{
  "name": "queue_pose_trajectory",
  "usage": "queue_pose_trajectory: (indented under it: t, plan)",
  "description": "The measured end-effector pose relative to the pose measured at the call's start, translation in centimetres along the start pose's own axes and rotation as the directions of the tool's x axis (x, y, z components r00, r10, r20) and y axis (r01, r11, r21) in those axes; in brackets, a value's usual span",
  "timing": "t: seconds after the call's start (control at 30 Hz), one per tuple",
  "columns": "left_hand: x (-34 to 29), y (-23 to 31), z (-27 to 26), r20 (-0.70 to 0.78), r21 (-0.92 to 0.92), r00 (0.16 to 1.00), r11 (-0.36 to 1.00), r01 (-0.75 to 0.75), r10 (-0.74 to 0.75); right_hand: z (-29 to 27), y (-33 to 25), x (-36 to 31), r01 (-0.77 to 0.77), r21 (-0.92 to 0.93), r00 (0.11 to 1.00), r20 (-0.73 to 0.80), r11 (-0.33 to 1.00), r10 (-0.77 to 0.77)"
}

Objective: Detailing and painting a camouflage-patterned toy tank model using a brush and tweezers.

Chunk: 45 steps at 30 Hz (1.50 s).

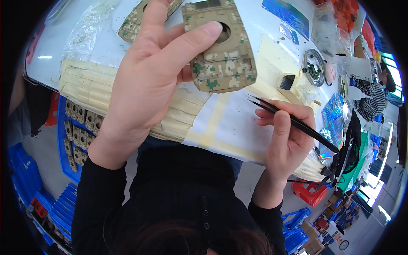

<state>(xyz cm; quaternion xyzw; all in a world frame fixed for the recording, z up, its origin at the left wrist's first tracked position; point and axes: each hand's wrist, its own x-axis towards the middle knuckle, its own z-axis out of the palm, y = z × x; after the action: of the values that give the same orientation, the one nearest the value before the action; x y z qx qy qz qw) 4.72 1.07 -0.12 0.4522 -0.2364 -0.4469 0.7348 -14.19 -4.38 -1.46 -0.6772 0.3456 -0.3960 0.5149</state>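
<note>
My left hand (157, 63) grips a toy tank hull (225, 63) in tan, brown and green pixel camouflage, its thumb lying beside a round hole in the top. The hull is held up over the table. Behind my left hand, a second camouflaged piece (129, 26) is partly hidden by the fingers. Lower right, my right hand (291, 131) holds black tweezers (304, 126) between thumb and fingers. Their tips point up and left toward the hull, apart from it, with a small gap between them.
A round metal dish (314, 67) with small dark green bits stands to the right, near shiny holographic sheets (332, 114). Cream tape strips (93, 80) cover the table's near edge. Below left, a blue tray (63, 148) holds several camouflaged hulls. A red stool (309, 193) stands under the table's right.
</note>
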Motion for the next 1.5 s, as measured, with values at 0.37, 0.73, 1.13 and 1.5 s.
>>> queue_pose_trajectory:
  t: [0.37, 0.73, 1.13, 1.5]
  plan:
    - [-1.6, -0.1, 0.6, 0.439, 0.281, 0.873, 0.956, 0.089, -0.21, -3.0, -4.2, 1.6, 0.043, 0.23, 0.982, 0.168, 0.972, -0.083]
    - [-2.8, 0.6, 1.2, 0.518, 0.236, 0.794, 0.945, 0.226, -0.319, -2.9, -5.2, 2.2, -0.119, 0.263, 0.95, 0.311, 0.958, 0.033]
    - [-3.1, 0.2, 1.0, 0.512, 0.241, 0.799, 0.945, 0.22, -0.316, -2.9, -5.6, 1.9, -0.115, 0.235, 0.941, 0.337, 0.965, 0.03]
    - [-3.2, 0.2, 1.0, 0.462, 0.249, 0.834, 0.946, 0.206, -0.303, -2.1, -5.5, 1.3, -0.066, 0.206, 0.955, 0.297, 0.976, 0.002]
